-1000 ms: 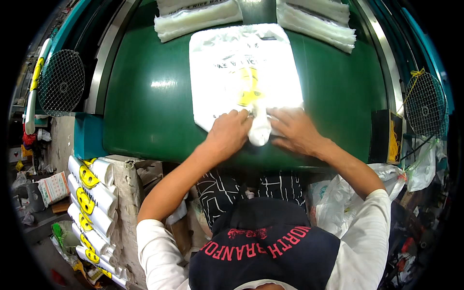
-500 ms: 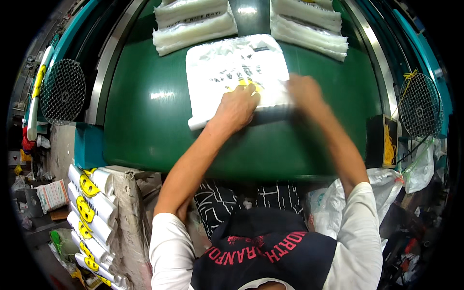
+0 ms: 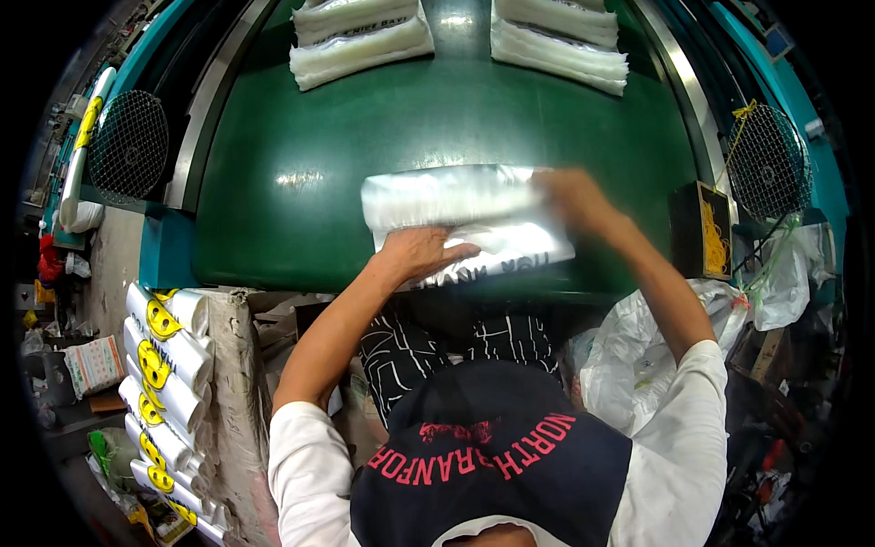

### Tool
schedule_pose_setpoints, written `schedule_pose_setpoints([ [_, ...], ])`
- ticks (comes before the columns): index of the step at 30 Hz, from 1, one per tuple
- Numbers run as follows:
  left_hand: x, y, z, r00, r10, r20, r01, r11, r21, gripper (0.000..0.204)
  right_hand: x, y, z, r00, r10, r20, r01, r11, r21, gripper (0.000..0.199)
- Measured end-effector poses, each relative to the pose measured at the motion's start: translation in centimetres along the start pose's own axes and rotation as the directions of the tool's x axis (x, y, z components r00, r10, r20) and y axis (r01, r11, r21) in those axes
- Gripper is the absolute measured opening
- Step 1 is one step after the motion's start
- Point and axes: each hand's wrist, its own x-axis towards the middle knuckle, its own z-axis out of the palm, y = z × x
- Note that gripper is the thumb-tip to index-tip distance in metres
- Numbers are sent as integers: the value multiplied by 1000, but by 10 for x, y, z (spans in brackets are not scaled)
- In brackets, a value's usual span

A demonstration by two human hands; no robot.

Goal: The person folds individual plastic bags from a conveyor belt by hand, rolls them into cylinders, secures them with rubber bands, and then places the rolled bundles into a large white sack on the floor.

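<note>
A stack of white plastic bags (image 3: 510,242) with dark print lies near the front edge of the green conveyor belt (image 3: 301,237). Its far part is folded over toward me in a thick, pale band. My left hand (image 3: 415,255) lies flat on the near left part of the stack, thumb stretched out to the right and fingertips against the fold. At the right end of the folded band is my right hand (image 3: 576,202), smeared by motion. How its fingers are set does not show.
Two groups of folded bag bundles (image 3: 365,56) (image 3: 561,59) sit on the belt's far end. Fans (image 3: 130,146) (image 3: 772,159) flank the belt. A box of yellow ties (image 3: 713,232) stands at the right corner. Bag bundles with yellow smiling faces (image 3: 164,365) are piled at lower left.
The bag stack has come nearer to me and its far part is now folded over. My left hand has moved down toward the near edge; my right hand stays at the stack's right side.
</note>
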Motion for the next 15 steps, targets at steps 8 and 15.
schedule_pose_setpoints([
  [8, -43, 37, -11, 763, 394, -513, -260, 913, 315, 65, -21, -14, 9, 989, -51, -139, 45, 998, -46, 30],
  [15, -52, 44, 17, 936, 282, -212, -191, 910, 367, 77, -27, -88, 22, 939, -86, 333, 204, 919, -338, 90],
])
